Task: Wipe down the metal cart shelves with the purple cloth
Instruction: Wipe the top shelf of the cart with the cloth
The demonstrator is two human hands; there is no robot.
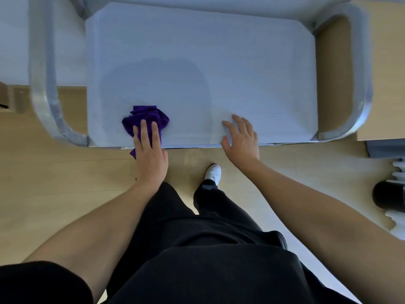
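Note:
The metal cart's top shelf (241, 62) fills the upper half of the head view, pale and flat. A crumpled purple cloth (151, 116) lies near its front edge at the left. My left hand (149, 148) presses down on the cloth with straight fingers, and a corner of cloth hangs over the shelf edge below my palm. My right hand (240, 137) rests flat on the bare shelf at the front edge, to the right of the cloth, fingers spread. A faint damp patch shows on the shelf behind the cloth.
Curved metal handles stand at the cart's left (43, 84) and right (359, 84) ends. Wooden floor (65, 183) lies below. My legs and a white shoe (213, 173) are close to the cart. A black and white object (392, 198) sits at the right edge.

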